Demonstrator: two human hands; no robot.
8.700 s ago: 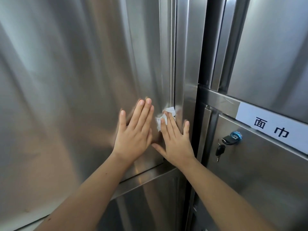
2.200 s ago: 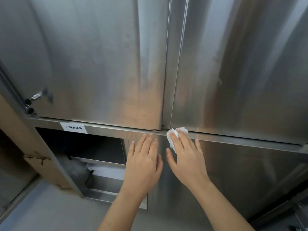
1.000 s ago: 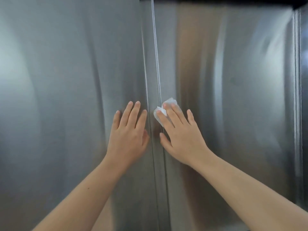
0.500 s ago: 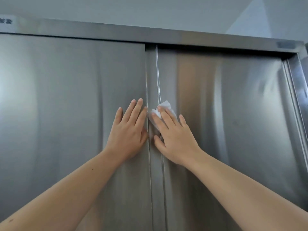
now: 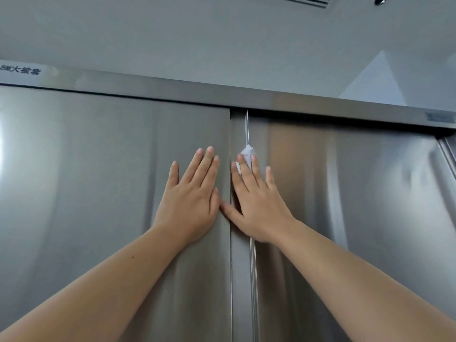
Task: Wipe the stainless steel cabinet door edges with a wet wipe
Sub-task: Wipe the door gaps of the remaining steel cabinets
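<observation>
Head view: both hands are higher than half a second ago, nearer the top rail [image 5: 271, 97]. The right hand [image 5: 256, 206] presses the wet wipe [image 5: 247, 154] against the door edge [image 5: 247, 129] with straight fingers; the left hand [image 5: 190, 203] lies flat on the left door [image 5: 98, 193].

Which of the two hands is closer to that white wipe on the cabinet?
Right. The right hand presses the wet wipe onto the door edge under straight fingers; the left hand lies flat on the left door, not touching the wipe.

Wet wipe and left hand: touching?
Apart. Head view: left hand lies flat on the left door; wet wipe sits under fingers of the right hand, door edge showing between.
</observation>
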